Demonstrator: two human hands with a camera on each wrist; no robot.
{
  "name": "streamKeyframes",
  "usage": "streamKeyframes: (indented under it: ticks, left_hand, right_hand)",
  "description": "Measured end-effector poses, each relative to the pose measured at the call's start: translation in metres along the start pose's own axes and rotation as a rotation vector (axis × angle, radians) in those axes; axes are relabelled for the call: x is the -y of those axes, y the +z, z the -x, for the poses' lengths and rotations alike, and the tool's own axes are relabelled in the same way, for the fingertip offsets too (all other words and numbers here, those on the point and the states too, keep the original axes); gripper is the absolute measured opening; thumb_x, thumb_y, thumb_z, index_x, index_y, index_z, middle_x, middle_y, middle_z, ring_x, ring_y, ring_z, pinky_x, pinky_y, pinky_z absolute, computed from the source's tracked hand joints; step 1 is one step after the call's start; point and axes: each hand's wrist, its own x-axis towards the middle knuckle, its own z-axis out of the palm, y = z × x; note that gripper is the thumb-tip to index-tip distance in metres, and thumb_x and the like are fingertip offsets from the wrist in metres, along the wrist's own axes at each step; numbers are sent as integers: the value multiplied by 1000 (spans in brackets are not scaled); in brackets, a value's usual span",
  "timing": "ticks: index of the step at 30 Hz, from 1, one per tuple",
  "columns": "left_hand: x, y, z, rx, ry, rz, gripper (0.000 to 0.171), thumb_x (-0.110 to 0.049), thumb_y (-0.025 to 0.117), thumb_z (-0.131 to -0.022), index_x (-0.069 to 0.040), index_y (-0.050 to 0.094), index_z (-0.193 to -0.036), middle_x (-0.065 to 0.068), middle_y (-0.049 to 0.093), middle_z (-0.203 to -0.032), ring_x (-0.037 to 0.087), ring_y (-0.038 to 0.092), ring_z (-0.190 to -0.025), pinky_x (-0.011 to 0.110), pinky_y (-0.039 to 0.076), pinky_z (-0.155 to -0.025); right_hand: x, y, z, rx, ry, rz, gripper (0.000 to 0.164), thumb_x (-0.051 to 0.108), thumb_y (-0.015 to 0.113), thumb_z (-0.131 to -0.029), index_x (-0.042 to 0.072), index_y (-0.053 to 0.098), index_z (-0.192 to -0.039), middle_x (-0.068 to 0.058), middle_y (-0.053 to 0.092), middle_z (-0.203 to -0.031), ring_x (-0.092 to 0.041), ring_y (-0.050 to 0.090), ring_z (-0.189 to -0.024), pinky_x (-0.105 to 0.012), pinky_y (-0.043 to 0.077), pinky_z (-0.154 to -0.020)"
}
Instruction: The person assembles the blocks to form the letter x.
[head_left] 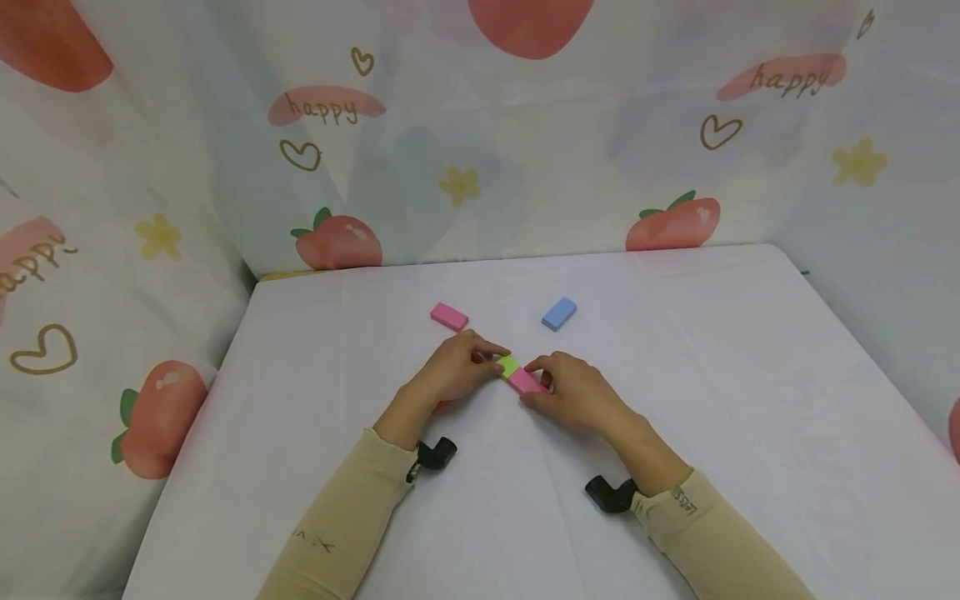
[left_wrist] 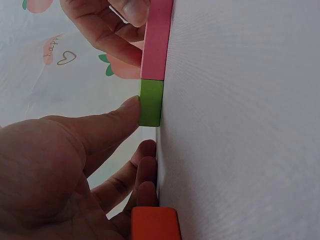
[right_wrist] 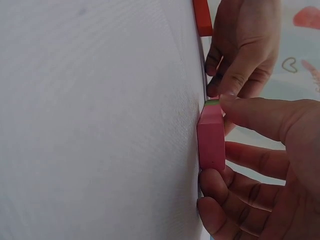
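Note:
A green block point(head_left: 509, 365) and a pink block point(head_left: 527, 382) lie end to end on the white table, touching. My left hand point(head_left: 461, 367) pinches the green block between thumb and index finger; in the left wrist view the thumb presses the block's side point(left_wrist: 151, 102). Thumb and fingers of my right hand point(head_left: 573, 392) grip the pink block across its long sides. In the right wrist view the pink block point(right_wrist: 211, 142) hides most of the green one. Under the left wrist sits an orange-red block point(left_wrist: 155, 223), mostly covered in the head view.
Another pink block point(head_left: 449, 317) lies just beyond the left hand. Further right, a blue block point(head_left: 559, 314) rests at a slant. A patterned curtain point(head_left: 420, 125) hangs behind the table point(head_left: 750, 375) and along its left side.

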Motion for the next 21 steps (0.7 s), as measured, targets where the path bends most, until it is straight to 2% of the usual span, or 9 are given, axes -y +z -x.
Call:
streamKeyframes:
  ticks: [12, 21]
  left_hand:
    - [1, 0, 0, -1, 20, 1, 29, -31, 73, -98, -32, 76, -127, -3, 63, -112, 17, 58, -105, 35, 49, -89]
    - [1, -1, 1, -6, 28, 6, 29, -30, 74, -97, -32, 76, -126, -4, 63, -112, 16, 57, -104, 35, 48, -88]
  right_hand:
    - [-2, 2, -1, -5, -16, -7, 49, 30, 76, -94, 9, 64, -136, -4, 62, -97, -18, 54, -80, -30, 43, -69]
    - [-4, 1, 0, -14, -32, -8, 48, 30, 74, -95, 15, 62, -139, -4, 62, -100, -16, 54, -77, -30, 44, -69]
